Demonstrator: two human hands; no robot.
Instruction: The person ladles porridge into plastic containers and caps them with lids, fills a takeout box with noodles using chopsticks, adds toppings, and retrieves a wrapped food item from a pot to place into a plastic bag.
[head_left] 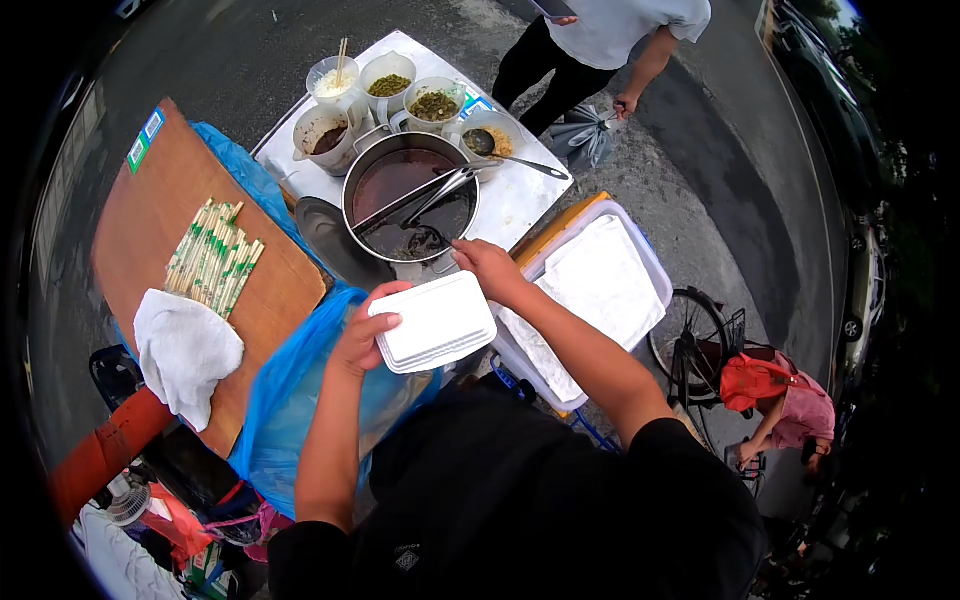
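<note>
head view: from where i stand, the left hand [368, 328] has its thumb and fingers wrapped round one end of a white box [437, 322], which is closed and sits just in front of the black shirt, near the pot's lower edge. the right hand [487, 270] is just beyond it, fingers closed on the end of a dark ladle [428, 240] that dips into the steel pot [348, 205]. a divider splits that pot in two, dark liquid on both sides, and metal-handled utensils [440, 192] rest across it. the pot stands on a white bench [525, 200], with jugs around its far side: one of white bits with chopsticks [342, 60] upright in it, two of chopped greens, one of something dark, and one of yellowish bits with a black spoon [481, 142] lying over it. a round lid [330, 235] leans beside the pot. left of it, a brown board [285, 300] carries a pile of wrapped chopsticks [213, 255] and a white towel [185, 345]; right, a plastic tub [655, 268] holds white cloth [590, 290]. across the bench a person in a pale shirt [600, 35] grips a grey bag [585, 137].
</note>
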